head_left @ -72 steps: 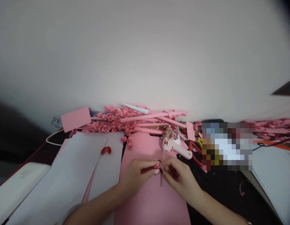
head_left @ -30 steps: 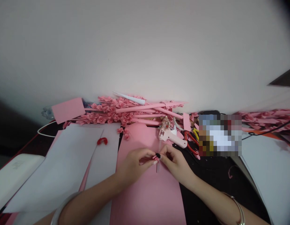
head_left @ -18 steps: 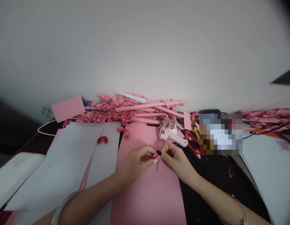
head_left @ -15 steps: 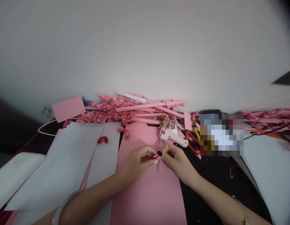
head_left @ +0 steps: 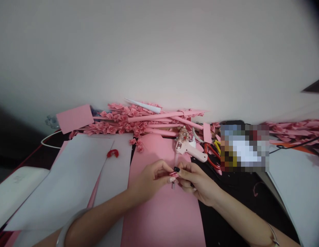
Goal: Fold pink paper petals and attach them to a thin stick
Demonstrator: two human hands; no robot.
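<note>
A small folded pink paper piece (head_left: pixel 173 174) is pinched between both hands above a large pink sheet (head_left: pixel 161 216). My left hand (head_left: pixel 155 176) grips its left side with thumb and index finger. My right hand (head_left: pixel 195 178) holds the right side, a dark-nailed finger pressing on top and the other fingers curled underneath. Below the piece, a narrow strip (head_left: pixel 173 185) shows on the pink sheet. Just beyond the hands lies a pale pink glue gun (head_left: pixel 191 150), its nozzle end towards them.
Pink paper flowers (head_left: pixel 115 123) and rolled pink stems (head_left: pixel 156 117) are heaped along the wall. White sheets (head_left: pixel 74 171) with a red curved item (head_left: pixel 112 153) lie left. Red-handled pliers (head_left: pixel 212 156) and a blurred patch are at right, near a black cable (head_left: pixel 298 145).
My right hand has shifted slightly right and down, and its lower fingers now show beneath the pink piece. My left hand stays pinched on it, nearly in place.
</note>
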